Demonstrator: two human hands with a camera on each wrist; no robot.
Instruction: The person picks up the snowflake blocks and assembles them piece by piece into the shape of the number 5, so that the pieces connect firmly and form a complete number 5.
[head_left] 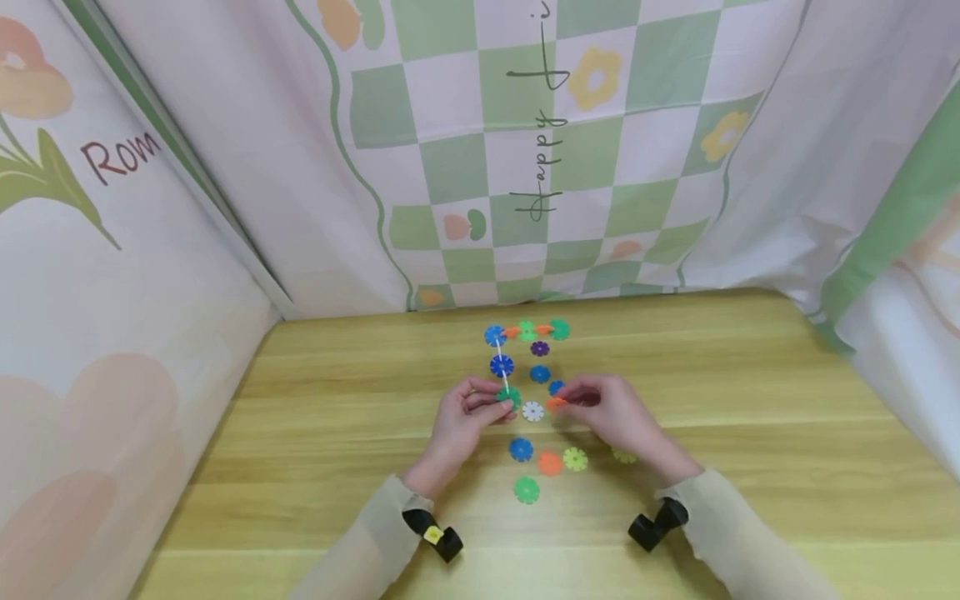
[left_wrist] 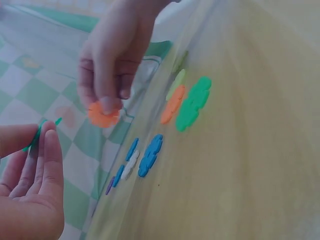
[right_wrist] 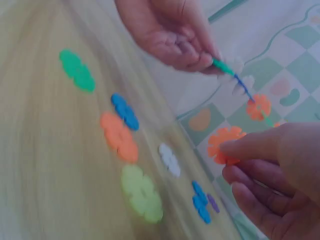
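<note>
My left hand [head_left: 462,421] pinches a green snowflake disc [head_left: 509,397] between thumb and fingers. This disc is one end of a joined chain of notched plastic discs, which runs away through white and blue discs [head_left: 502,365], then turns right through orange and green ones [head_left: 527,331]. In my right hand [head_left: 618,417], thumb and fingers pinch a single orange snowflake disc [right_wrist: 227,142]. It is apart from the chain, to the right of the green disc. A white loose disc [head_left: 533,411] lies on the table between the two hands.
Loose discs lie on the wooden table [head_left: 337,500]: blue [head_left: 521,450], orange [head_left: 550,464], yellow-green [head_left: 575,458] and green [head_left: 527,490] nearer me, purple [head_left: 540,348] and blue farther off. Another yellow-green disc [head_left: 623,456] is partly hidden by the right wrist. A checked curtain [head_left: 517,167] hangs behind.
</note>
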